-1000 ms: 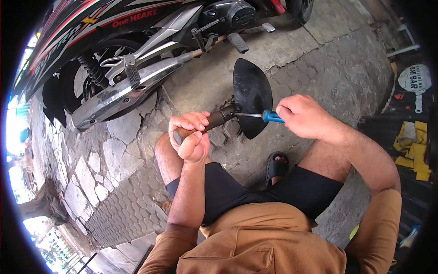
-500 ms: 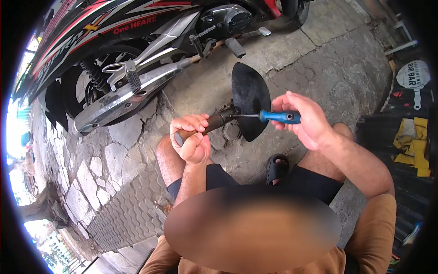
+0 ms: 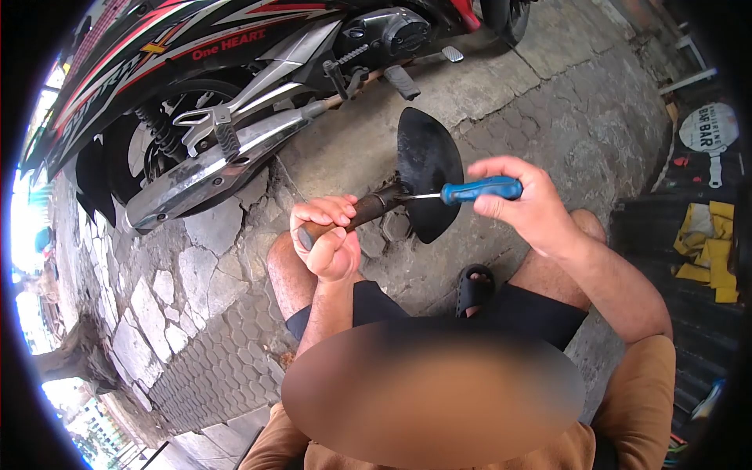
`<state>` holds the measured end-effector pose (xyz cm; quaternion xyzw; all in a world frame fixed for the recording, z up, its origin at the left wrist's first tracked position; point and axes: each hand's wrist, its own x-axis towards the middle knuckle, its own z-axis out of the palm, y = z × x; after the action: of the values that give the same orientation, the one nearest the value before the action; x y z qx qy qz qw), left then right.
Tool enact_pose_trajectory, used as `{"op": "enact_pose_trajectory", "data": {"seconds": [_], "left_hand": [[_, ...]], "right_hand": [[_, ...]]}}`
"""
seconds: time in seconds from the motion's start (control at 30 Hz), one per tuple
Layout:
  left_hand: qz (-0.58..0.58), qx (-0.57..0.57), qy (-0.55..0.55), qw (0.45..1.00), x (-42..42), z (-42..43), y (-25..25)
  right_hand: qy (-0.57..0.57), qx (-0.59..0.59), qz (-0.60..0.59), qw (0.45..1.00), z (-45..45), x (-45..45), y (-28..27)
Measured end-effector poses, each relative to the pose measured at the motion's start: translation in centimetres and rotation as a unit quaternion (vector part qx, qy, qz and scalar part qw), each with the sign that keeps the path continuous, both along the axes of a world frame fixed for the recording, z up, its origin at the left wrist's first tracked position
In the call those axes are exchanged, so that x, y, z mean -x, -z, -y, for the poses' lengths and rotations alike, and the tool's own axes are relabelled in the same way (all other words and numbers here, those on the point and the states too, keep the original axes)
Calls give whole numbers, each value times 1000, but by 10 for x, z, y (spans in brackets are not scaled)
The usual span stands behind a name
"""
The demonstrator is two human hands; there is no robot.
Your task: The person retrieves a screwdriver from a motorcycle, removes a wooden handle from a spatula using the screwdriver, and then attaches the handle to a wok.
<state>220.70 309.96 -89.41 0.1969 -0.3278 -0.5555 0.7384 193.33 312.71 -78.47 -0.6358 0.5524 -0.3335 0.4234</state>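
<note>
One brown handle (image 3: 366, 210) is clasped in the left hand (image 3: 329, 241), one blue screwdriver (image 3: 482, 189) in the right hand (image 3: 540, 215), its tip apparently hidden beside the black blade (image 3: 429, 155).

Ground (image 3: 564, 133) in front of you is rough grey concrete, cracked, w/ a straight joint (image 3: 528, 64) nr top R and hex-ish outlines showing in spots. To your L it's mixed: pale irregular flagstones (image 3: 142, 294) w/ dark gaps btwn, then a patch of small interlocking pavers (image 3: 207, 364) nearer you. Motorbike (image 3: 227, 78) stands on it across the far side, rear wheel (image 3: 119, 149) to L, front wheel (image 3: 513, 19) toward top ctr-R. One blk sandal (image 3: 472, 291), worn, is on the concrete just ahead of you. Far R, a dark ridged surface (image 3: 650, 235) carries a yellow pc (image 3: 714, 254), material unclear.
</note>
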Motion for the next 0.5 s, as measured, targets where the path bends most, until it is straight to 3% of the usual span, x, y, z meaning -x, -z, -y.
{"op": "enact_pose_trajectory", "data": {"seconds": [0.03,0.07,0.1,0.17,0.23,0.27,0.3,0.37,0.43,0.47,0.5], "left_hand": [[-1,1,0,1000,0,0,-1],[0,-5,-1,1000,0,-1,-2],[1,-10,-1,1000,1,0,-2],[-5,-9,0,1000,-1,2,0],[-12,-10,4,1000,0,2,0],[0,-15,6,1000,0,2,0],[13,-21,8,1000,0,1,-1],[19,-18,7,1000,2,1,-2],[25,-14,6,1000,2,1,-1],[21,-13,7,1000,2,1,0],[16,-12,8,1000,1,2,0]], "right_hand": [[86,-166,129,974,1,-2,-6],[131,-239,188,944,2,-2,-9],[131,-238,188,944,4,4,-17],[45,-368,98,924,9,19,-32],[55,-356,44,932,8,15,-25],[-11,-182,-68,981,6,15,-20],[-78,1,-176,981,4,16,-17],[-71,-26,-121,990,2,13,-16],[52,-144,144,978,-2,1,-18],[52,-144,144,978,0,3,-22],[85,-270,98,954,5,8,-29]]}}
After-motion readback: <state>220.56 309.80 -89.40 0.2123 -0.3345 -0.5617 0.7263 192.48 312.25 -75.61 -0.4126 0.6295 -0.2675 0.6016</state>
